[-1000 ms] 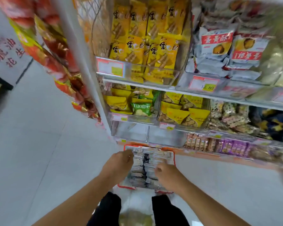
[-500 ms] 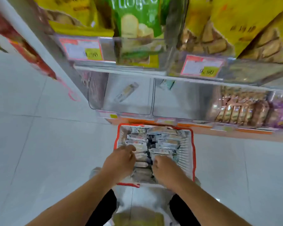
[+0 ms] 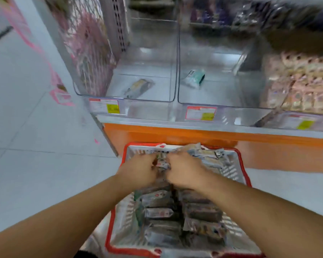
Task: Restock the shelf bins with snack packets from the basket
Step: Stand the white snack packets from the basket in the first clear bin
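Note:
A red-rimmed white basket [image 3: 241, 170] sits on the floor before the bottom shelf, filled with several silver snack packets [image 3: 158, 213]. My left hand [image 3: 138, 169] and my right hand [image 3: 185, 169] are side by side over the basket's far half, fingers curled down around a bunch of packets [image 3: 161, 162] between them. Above stand two clear shelf bins: the left bin [image 3: 125, 97] holds one packet [image 3: 138, 87], the right bin [image 3: 222, 104] holds one pale green packet [image 3: 194, 77].
An orange kick board [image 3: 194, 135] runs under the shelf. A third bin [image 3: 304, 86] at the right is stacked with pinkish packets. Price tags [image 3: 200, 113] line the shelf front. Pink hanging goods [image 3: 88, 47] flank the shelf's left end. Grey floor tiles spread left.
The view dropped lower and closer to the bottom shelf bins. Both hands moved forward to the basket's far half and closed together on a bunch of packets.

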`<state>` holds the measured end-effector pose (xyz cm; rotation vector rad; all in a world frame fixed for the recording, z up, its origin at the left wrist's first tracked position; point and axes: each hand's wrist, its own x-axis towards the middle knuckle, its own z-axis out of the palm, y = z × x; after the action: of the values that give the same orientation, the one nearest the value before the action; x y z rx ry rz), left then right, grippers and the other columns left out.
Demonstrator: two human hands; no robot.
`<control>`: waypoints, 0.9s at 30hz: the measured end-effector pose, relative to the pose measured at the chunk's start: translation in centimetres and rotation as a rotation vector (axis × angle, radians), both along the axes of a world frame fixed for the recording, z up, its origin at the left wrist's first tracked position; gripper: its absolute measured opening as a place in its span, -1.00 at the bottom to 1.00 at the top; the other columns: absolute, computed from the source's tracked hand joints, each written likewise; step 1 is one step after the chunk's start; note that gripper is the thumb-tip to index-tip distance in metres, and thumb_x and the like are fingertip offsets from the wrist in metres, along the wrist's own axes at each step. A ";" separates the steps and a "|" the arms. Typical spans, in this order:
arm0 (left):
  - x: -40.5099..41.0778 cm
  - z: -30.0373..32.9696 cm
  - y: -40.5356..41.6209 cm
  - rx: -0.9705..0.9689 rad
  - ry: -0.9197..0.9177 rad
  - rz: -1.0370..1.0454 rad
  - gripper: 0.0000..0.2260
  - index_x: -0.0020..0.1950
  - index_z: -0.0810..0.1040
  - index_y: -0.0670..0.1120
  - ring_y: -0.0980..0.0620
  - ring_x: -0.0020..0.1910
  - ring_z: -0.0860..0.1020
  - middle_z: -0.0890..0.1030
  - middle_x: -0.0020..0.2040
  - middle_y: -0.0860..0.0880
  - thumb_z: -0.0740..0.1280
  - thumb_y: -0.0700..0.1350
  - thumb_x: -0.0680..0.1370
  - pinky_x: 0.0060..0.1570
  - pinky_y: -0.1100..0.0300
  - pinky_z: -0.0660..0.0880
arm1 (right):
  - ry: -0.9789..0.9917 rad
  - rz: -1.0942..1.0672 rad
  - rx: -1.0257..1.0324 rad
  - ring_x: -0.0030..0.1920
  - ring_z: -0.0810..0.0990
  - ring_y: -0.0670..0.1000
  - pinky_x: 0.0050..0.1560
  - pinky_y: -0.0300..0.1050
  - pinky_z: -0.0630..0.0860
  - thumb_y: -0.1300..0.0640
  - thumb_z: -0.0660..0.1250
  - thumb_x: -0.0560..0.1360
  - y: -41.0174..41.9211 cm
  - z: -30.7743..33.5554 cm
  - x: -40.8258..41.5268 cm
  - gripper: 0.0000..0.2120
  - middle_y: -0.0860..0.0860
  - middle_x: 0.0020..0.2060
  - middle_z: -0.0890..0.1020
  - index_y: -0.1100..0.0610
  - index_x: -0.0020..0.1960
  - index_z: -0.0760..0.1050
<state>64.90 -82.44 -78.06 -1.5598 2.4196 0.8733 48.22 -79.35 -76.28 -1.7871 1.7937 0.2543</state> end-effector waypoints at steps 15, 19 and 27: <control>6.5 5.9 8.1 -0.058 0.016 0.170 -0.72 0.30 0.53 -0.03 -0.08 0.15 0.62 0.64 0.22 -0.07 0.30 -0.10 0.58 0.14 0.09 0.57 | -0.085 -0.077 0.139 -0.30 0.40 0.23 -0.25 0.25 0.32 0.27 0.24 0.60 11.6 3.5 1.9 -0.93 0.22 -0.24 0.42 0.24 -0.03 0.49; 7.6 3.6 6.9 -0.090 -0.024 0.250 -0.50 0.51 0.33 -0.09 -0.21 0.27 0.54 0.46 0.35 -0.17 0.34 -0.08 0.58 0.21 -0.06 0.55 | -0.040 -0.011 0.041 0.13 0.52 0.16 0.07 0.11 0.53 0.22 0.25 0.64 10.3 2.2 2.7 -0.63 0.16 0.22 0.49 0.17 0.44 0.35; 7.3 -3.7 3.6 0.179 -0.057 0.391 -0.52 0.53 0.09 -0.19 -0.24 0.19 0.60 0.56 0.29 -0.30 0.21 -0.21 0.67 0.18 -0.07 0.56 | 0.096 0.241 -0.271 0.57 0.10 0.18 0.58 0.13 0.23 0.29 0.32 0.53 5.2 -4.6 5.0 -0.26 0.08 0.54 0.22 0.14 0.65 0.12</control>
<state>72.18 -78.85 -81.75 -1.9870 1.9645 1.0554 53.18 -74.16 -80.89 -2.2208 1.7435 0.2023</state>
